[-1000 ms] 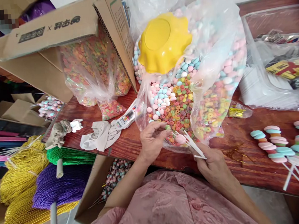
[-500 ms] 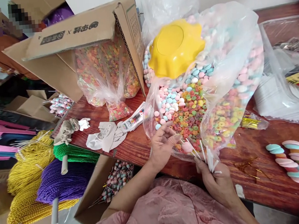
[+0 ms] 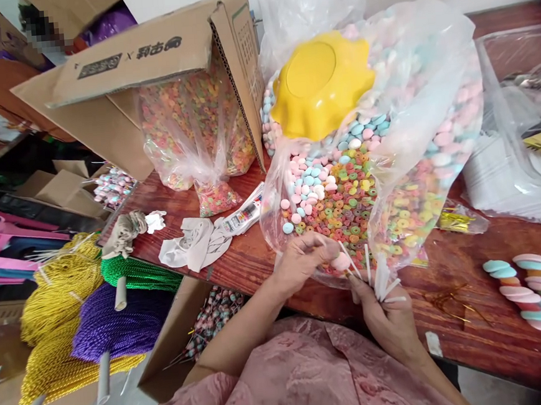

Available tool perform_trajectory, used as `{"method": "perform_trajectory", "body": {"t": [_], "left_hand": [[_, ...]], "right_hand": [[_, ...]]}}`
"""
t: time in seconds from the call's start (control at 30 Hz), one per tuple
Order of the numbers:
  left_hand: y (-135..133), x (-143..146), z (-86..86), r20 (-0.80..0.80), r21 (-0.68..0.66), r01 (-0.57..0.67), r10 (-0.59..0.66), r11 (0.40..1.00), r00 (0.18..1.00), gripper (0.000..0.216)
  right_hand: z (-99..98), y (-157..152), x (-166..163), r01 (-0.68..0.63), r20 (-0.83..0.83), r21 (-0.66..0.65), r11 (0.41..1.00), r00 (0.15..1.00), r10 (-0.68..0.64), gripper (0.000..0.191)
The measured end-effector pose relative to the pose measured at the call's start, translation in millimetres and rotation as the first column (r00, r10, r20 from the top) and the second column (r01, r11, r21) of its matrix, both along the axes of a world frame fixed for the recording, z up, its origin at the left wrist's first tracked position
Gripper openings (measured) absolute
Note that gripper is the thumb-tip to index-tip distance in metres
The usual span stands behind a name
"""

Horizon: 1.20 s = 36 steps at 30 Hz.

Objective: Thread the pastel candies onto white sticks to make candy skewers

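Observation:
My right hand is closed around several thin white sticks that fan out above its fingers. A pink marshmallow sits between my two hands, beside the leftmost stick; its fixing to a stick cannot be made out. My left hand is in a pinch just left of that marshmallow, and what its fingertips hold is hidden. Both hands are at the near edge of an open clear plastic bag, which holds ring-shaped gummies and pink, blue and white marshmallows.
A yellow scalloped bowl lies upside down on the marshmallows. To the left stands a cardboard box with bagged gummies. Marshmallow skewers lie at right on the wooden table. Below left are cord bundles.
My left hand has moved slightly right and down, its fingers drawing together in a pinch close to the sticks. My right hand keeps its hold; the view has shifted slightly.

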<state>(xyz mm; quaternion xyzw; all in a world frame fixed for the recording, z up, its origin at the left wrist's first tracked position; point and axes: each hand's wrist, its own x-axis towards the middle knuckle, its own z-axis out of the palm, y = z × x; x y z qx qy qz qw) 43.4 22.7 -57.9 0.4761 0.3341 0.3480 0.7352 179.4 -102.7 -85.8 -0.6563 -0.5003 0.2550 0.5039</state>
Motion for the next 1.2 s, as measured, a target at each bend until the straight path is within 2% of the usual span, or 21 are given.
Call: {"method": "perform_trajectory", "body": {"t": [0.07, 0.1, 0.13, 0.17, 0.23, 0.3, 0.37, 0.5, 0.63, 0.67, 0.7, 0.77, 0.83, 0.93, 1.0, 1.2], "left_hand": [[20.4, -13.9, -3.1, -0.169, 0.240, -0.092, 0.135, 0.967, 0.976, 0.032], [30.3, -20.9, -5.0, -0.277, 0.416, -0.110, 0.241, 0.903, 0.930, 0.029], [39.0, -27.3, -7.2, -0.393, 0.575, -0.050, 0.329, 0.817, 0.859, 0.025], [45.8, -32.7, -9.5, -0.500, 0.677, 0.067, 0.391, 0.733, 0.773, 0.019], [53.7, -39.5, -14.0, -0.654, 0.726, 0.323, 0.464, 0.608, 0.597, 0.009], [56.5, -41.3, -17.2, -0.706, 0.706, 0.447, 0.500, 0.550, 0.501, 0.009], [57.8, -38.7, -17.7, -0.694, 0.719, 0.445, 0.508, 0.534, 0.510, 0.006], [56.0, -23.5, -10.8, -0.615, 0.769, 0.351, 0.471, 0.534, 0.632, 0.003], [39.3, -7.5, -5.2, -0.521, 0.819, 0.365, 0.308, 0.442, 0.796, 0.008], [35.0, -6.5, -5.3, -0.497, 0.824, 0.358, 0.257, 0.438, 0.829, 0.009], [32.0, -7.5, -5.9, -0.467, 0.825, 0.330, 0.225, 0.459, 0.855, 0.010], [31.3, -15.1, -7.4, -0.394, 0.800, 0.215, 0.222, 0.560, 0.892, 0.011], [37.0, -27.1, -8.0, -0.334, 0.738, 0.066, 0.279, 0.672, 0.900, 0.010], [49.2, -41.5, -6.6, -0.344, 0.644, -0.034, 0.329, 0.764, 0.879, 0.009], [54.4, -42.1, -5.8, -0.379, 0.646, -0.006, 0.328, 0.763, 0.865, 0.008], [57.0, -16.8, -13.7, -0.500, 0.745, 0.208, 0.325, 0.633, 0.803, 0.005]], "right_hand": [[1.9, 0.7, 5.6, 0.041, -0.016, -0.005, 0.999, 0.999, -0.041, 0.034], [2.5, 0.9, 9.3, 0.062, -0.028, -0.009, 0.998, 0.998, -0.062, 0.035], [2.7, 1.0, 13.2, 0.076, -0.042, -0.018, 0.997, 0.996, -0.077, 0.036], [2.4, 1.0, 16.7, 0.083, -0.057, -0.031, 0.996, 0.995, -0.084, 0.037], [0.9, 0.5, 21.2, 0.081, -0.077, -0.051, 0.995, 0.993, -0.085, 0.039], [-0.6, -0.5, 21.5, 0.066, -0.081, -0.047, 0.997, 0.994, -0.070, 0.040], [-1.2, -1.9, 18.8, 0.043, -0.081, -0.035, 0.998, 0.996, -0.046, 0.039], [0.1, -4.5, 15.1, 0.009, -0.080, -0.020, 1.000, 0.997, -0.010, 0.037], [0.5, -7.1, 19.1, 0.045, -0.083, -0.017, 0.999, 0.995, -0.046, 0.037], [0.0, -8.1, 20.7, 0.058, -0.089, -0.018, 0.998, 0.994, -0.060, 0.037], [-0.6, -9.2, 22.3, 0.071, -0.094, -0.019, 0.997, 0.993, -0.072, 0.038], [-2.0, -11.8, 25.2, 0.085, -0.104, -0.024, 0.996, 0.991, -0.087, 0.039], [-2.9, -13.6, 27.5, 0.090, -0.111, -0.038, 0.995, 0.989, -0.094, 0.040], [-3.5, -12.8, 28.3, 0.083, -0.123, -0.055, 0.995, 0.988, -0.089, 0.041], [-3.2, -10.2, 26.6, 0.066, -0.127, -0.056, 0.996, 0.989, -0.073, 0.040], [-0.7, -7.6, 21.1, 0.032, -0.117, -0.048, 0.998, 0.992, -0.037, 0.038]]}}
